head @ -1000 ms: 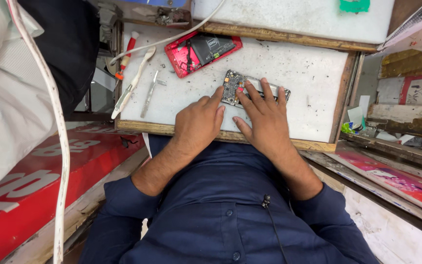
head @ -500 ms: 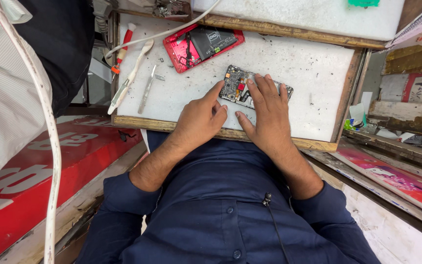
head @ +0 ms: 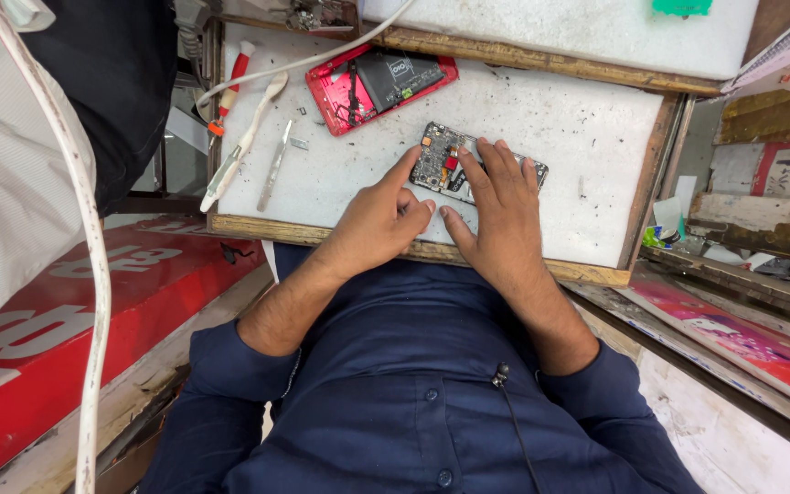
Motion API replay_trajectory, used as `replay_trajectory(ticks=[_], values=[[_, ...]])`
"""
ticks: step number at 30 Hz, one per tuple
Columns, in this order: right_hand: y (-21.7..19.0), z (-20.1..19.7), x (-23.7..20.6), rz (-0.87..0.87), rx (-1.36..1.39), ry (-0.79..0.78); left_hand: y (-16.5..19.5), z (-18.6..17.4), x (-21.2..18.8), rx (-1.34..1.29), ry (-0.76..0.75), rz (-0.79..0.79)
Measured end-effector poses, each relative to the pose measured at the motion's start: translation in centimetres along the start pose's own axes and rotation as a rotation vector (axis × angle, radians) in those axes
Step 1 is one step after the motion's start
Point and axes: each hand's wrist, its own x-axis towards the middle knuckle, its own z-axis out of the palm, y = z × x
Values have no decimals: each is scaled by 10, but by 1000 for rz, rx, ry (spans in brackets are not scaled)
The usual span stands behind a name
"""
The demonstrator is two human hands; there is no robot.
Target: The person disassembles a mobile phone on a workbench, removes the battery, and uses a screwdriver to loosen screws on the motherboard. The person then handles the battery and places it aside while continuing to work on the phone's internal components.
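Note:
An opened phone [head: 441, 160] with its circuit board bare lies on the white work board [head: 587, 137]. My right hand [head: 497, 210] rests flat on it, fingers spread over its right half, pinning it down. My left hand [head: 375, 221] is beside it with the fingers curled. Only its index finger reaches out, touching the phone's left edge. A red phone back shell [head: 372, 82] with a dark battery inside lies further away on the board.
Metal tweezers [head: 276, 165], a white pry tool [head: 241, 142] and a red-handled screwdriver [head: 229, 87] lie at the board's left. A white cable [head: 84, 238] hangs on the left. Another person's white sleeve [head: 11, 183] is close by there. Cluttered boxes [head: 779, 183] stand to the right.
My left hand has drawn back a little from the phone, leaving only its index finger on the edge. My right hand stays pressed on the phone.

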Motion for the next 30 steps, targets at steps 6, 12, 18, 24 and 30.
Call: replay_trajectory(ticks=[6, 12, 18, 24, 30], values=[[0, 2, 4, 11, 19, 43, -1, 1, -2, -352, -146, -19], [6, -1, 5, -8, 104, 117, -3, 20, -10, -162, -224, 123], [17, -11, 5, 6, 183, 120, -7, 14, -13, -2, -103, 210], [16, -11, 4, -27, 173, 120, -16, -15, -12, 72, 133, 175], [13, -11, 6, -14, 161, 76, -18, -12, -10, 146, 149, 256]])
